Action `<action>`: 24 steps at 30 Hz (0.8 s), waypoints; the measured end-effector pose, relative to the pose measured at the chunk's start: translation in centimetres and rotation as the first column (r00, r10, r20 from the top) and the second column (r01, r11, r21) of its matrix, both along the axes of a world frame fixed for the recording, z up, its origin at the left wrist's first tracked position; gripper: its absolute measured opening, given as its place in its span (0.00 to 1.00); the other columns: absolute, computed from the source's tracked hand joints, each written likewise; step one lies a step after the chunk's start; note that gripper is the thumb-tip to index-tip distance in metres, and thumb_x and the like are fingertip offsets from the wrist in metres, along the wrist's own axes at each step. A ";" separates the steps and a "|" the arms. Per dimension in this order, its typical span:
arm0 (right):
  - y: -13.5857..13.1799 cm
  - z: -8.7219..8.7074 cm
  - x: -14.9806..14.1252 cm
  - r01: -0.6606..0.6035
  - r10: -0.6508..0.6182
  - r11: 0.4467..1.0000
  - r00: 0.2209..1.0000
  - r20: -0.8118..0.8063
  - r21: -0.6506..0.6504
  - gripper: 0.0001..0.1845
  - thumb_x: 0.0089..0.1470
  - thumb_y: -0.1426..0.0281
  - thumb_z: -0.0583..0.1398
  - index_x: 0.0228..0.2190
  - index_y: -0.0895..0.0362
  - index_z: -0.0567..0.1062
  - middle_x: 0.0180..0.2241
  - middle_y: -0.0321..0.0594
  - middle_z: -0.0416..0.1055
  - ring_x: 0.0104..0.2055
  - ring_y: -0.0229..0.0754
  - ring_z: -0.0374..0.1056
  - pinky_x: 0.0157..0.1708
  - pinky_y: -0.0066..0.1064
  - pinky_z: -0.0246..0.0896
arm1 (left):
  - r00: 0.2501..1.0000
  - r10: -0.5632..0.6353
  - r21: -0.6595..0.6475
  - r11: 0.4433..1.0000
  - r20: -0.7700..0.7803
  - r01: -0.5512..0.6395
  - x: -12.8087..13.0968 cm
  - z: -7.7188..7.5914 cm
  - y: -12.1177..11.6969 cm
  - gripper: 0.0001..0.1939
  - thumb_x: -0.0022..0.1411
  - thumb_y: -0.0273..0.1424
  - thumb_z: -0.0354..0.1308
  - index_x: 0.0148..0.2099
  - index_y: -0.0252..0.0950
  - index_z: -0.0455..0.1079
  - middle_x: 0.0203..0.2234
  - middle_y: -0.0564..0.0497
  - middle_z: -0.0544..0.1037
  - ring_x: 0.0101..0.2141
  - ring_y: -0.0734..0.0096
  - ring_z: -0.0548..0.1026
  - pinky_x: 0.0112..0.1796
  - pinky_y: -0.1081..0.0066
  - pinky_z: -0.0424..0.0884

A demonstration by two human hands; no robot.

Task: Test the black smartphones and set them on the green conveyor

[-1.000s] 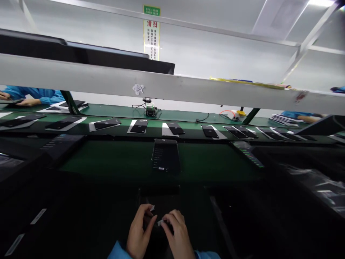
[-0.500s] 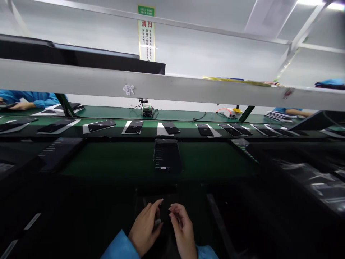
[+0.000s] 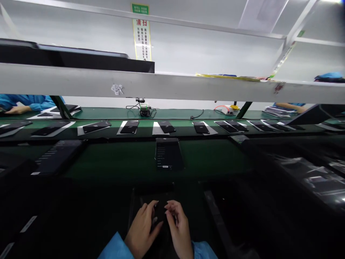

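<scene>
While both hands meet low, left hand (image 3: 142, 230), right hand (image 3: 179, 230), fingers (image 3: 151, 210) resting loosely apart atop dark phone (image 3: 159, 216).

Both hands, left (image 3: 141, 230) and right (image 3: 179, 230), rest fingertips on a dark phone (image 3: 159, 212).

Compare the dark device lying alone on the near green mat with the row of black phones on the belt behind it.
The lone device lies directly on the green mat, screen up with faint lit lines of text; the row phones each rest on a white sheet and show blank dark faces. The lone device lies square to the view; the row phones lie at varied angles. Both are flat, black and rectangular.
</scene>
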State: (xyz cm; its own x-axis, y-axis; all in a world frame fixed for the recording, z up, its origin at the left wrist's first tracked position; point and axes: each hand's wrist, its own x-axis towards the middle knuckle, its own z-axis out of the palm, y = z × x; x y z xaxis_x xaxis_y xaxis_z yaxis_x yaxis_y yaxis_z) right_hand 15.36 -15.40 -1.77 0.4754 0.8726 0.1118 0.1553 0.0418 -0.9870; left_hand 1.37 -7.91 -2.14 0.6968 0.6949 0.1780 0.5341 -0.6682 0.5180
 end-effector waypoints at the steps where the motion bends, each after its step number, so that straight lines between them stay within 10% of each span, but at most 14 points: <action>1: 0.0 0.0 0.0 0.003 -0.003 1.000 1.000 0.000 0.004 0.12 0.59 0.61 0.54 0.41 0.53 0.68 0.39 0.40 0.70 0.42 0.41 0.69 0.43 0.31 0.66 | 0.999 0.017 0.081 0.997 -0.031 -0.015 0.3 -0.3 -0.3 0.22 0.63 0.31 0.51 0.57 0.33 0.54 0.40 0.42 0.75 0.42 0.57 0.75 0.43 0.55 0.75; 5: -0.1 0.0 -0.2 0.009 -0.008 1.000 1.000 -0.015 0.022 0.12 0.59 0.62 0.54 0.42 0.53 0.68 0.40 0.41 0.71 0.41 0.41 0.70 0.43 0.32 0.67 | 0.988 0.024 0.293 0.956 -0.155 0.023 1.4 -1.2 -1.0 0.22 0.61 0.22 0.47 0.58 0.37 0.60 0.46 0.44 0.76 0.44 0.54 0.75 0.42 0.54 0.75; 11: -0.1 -0.3 -0.1 0.003 -0.003 1.000 0.999 -0.049 -0.002 0.14 0.59 0.61 0.54 0.45 0.53 0.68 0.42 0.41 0.71 0.44 0.42 0.70 0.45 0.33 0.67 | 0.930 -0.050 0.278 0.947 -0.363 0.159 2.0 -0.5 -1.4 0.35 0.52 0.13 0.44 0.62 0.36 0.56 0.49 0.44 0.75 0.47 0.55 0.74 0.44 0.58 0.74; 24: 0.1 -0.1 -0.2 0.048 -0.048 0.999 0.998 0.029 0.022 0.13 0.59 0.62 0.53 0.45 0.53 0.67 0.39 0.40 0.70 0.41 0.41 0.69 0.43 0.32 0.66 | 0.997 0.061 0.196 0.978 0.041 -0.068 -0.9 -1.3 0.7 0.22 0.63 0.26 0.45 0.60 0.31 0.50 0.34 0.44 0.77 0.34 0.65 0.78 0.34 0.69 0.77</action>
State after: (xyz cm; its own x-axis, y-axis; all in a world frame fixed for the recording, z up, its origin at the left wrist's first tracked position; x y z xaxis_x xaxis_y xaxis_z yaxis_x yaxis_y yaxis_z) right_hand 15.15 -15.26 -1.86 0.5128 0.8462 0.1448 0.1870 0.0546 -0.9808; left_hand 0.45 -7.19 -3.42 0.6428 0.6868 0.3394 0.5633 -0.7240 0.3982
